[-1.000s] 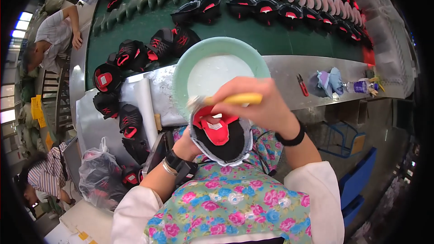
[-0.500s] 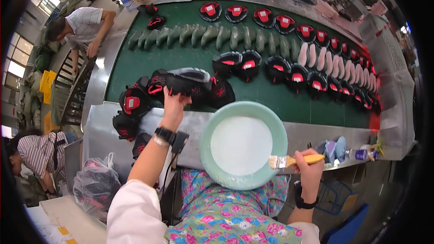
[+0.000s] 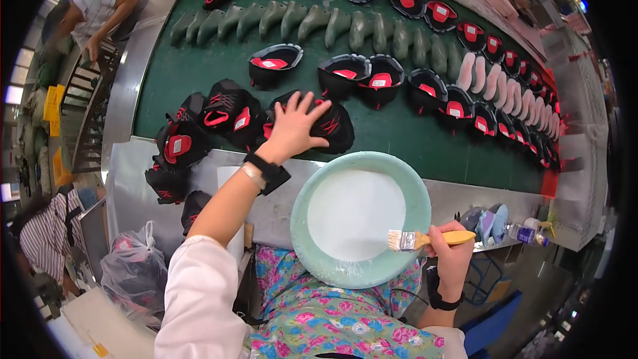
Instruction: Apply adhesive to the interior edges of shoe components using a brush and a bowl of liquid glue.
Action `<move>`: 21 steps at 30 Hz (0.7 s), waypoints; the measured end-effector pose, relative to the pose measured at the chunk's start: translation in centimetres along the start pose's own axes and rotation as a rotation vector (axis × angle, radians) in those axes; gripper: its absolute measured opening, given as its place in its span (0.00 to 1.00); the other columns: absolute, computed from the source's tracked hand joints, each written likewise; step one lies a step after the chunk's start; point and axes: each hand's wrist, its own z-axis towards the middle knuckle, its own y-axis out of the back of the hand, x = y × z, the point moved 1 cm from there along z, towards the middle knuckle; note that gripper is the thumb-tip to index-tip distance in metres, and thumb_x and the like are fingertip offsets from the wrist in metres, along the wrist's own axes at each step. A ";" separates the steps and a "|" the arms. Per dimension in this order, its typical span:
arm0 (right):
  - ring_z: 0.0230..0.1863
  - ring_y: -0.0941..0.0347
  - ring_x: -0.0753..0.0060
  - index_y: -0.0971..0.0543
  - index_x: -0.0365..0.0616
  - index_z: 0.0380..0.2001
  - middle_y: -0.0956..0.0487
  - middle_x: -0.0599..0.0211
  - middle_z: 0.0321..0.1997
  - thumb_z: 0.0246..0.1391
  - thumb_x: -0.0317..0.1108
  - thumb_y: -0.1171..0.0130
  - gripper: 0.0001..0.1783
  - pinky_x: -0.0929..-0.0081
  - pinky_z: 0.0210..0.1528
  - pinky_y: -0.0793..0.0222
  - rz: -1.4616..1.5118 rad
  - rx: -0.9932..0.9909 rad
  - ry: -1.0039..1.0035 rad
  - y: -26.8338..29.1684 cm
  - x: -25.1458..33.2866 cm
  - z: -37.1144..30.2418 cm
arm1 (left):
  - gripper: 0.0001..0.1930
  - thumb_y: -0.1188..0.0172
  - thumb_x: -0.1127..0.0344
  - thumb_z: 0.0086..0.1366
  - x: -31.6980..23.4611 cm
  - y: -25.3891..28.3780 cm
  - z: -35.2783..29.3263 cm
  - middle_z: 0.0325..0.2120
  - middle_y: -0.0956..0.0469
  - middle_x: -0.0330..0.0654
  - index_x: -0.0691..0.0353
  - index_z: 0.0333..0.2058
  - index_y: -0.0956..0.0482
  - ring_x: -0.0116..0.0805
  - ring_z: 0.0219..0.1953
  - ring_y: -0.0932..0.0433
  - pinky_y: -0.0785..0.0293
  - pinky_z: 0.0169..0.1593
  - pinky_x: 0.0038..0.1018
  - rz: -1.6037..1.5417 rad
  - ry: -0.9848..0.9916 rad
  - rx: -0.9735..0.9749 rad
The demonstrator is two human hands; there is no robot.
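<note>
My left hand (image 3: 292, 126) is spread open, resting on or just above a black shoe upper with red laces (image 3: 337, 130). Beyond it, another black upper (image 3: 264, 76) stands sole side up on the green surface, its pale rim and red lining showing. My right hand (image 3: 452, 258) is wrapped round the yellow handle of a flat paintbrush (image 3: 438, 239). The pale bristles sit over the right inner side of a light green basin (image 3: 304, 249). White liquid (image 3: 357, 216) fills the basin, which is close in front of my floral apron (image 3: 339, 312).
More black uppers (image 3: 226, 108) are heaped left of my hand. Across the green work surface (image 3: 219, 60) run rows of dark green shoe lasts (image 3: 312, 25), pink insoles (image 3: 492, 83) and upturned uppers (image 3: 458, 110). A bottle (image 3: 528, 234) lies right; a bagged bundle (image 3: 136, 269) sits left. Other people work nearby.
My left hand has let go of the upper it held, which now stands farther away on the green surface. The hand has moved right onto another upper. The brush stays near the basin's right side.
</note>
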 end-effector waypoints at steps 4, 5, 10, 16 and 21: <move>0.17 0.30 0.84 0.24 0.38 0.24 0.23 0.70 0.19 0.52 0.25 0.37 0.06 0.86 0.20 0.37 -0.025 0.020 0.033 -0.4 0.4 -0.1 | 0.35 0.32 0.64 0.46 1.3 -1.7 1.8 0.60 0.38 0.46 0.44 0.56 0.32 0.54 0.63 0.42 0.35 0.50 0.60 0.153 -0.050 0.040; 0.17 0.30 0.83 0.25 0.38 0.24 0.23 0.69 0.20 0.52 0.25 0.37 0.06 0.86 0.20 0.37 -0.016 -0.005 0.027 -0.4 0.5 -0.3 | 0.30 0.39 0.71 0.48 2.0 -2.0 1.8 0.59 0.37 0.45 0.46 0.53 0.30 0.53 0.61 0.40 0.34 0.49 0.59 0.172 -0.054 0.026; 0.17 0.30 0.83 0.25 0.38 0.24 0.24 0.69 0.19 0.52 0.25 0.38 0.07 0.86 0.19 0.37 -0.022 -0.016 0.034 0.0 -0.3 -0.6 | 0.30 0.38 0.70 0.46 4.7 -0.8 -1.4 0.60 0.36 0.43 0.47 0.53 0.29 0.50 0.62 0.40 0.32 0.50 0.52 0.158 0.051 0.057; 0.17 0.30 0.83 0.25 0.38 0.23 0.24 0.70 0.18 0.53 0.26 0.38 0.07 0.87 0.19 0.37 -0.008 0.022 0.038 -0.6 -0.3 -0.3 | 0.25 0.38 0.68 0.47 12.8 0.7 -8.9 0.61 0.38 0.42 0.48 0.48 0.24 0.50 0.64 0.43 0.38 0.54 0.59 0.411 0.154 0.117; 0.17 0.30 0.84 0.25 0.38 0.23 0.24 0.70 0.18 0.52 0.26 0.37 0.08 0.87 0.19 0.37 -0.017 0.025 0.027 -1.5 -0.2 0.2 | 0.30 0.32 0.63 0.47 20.9 3.8 -16.1 0.63 0.40 0.45 0.46 0.53 0.27 0.49 0.66 0.45 0.48 0.62 0.64 0.521 0.391 0.020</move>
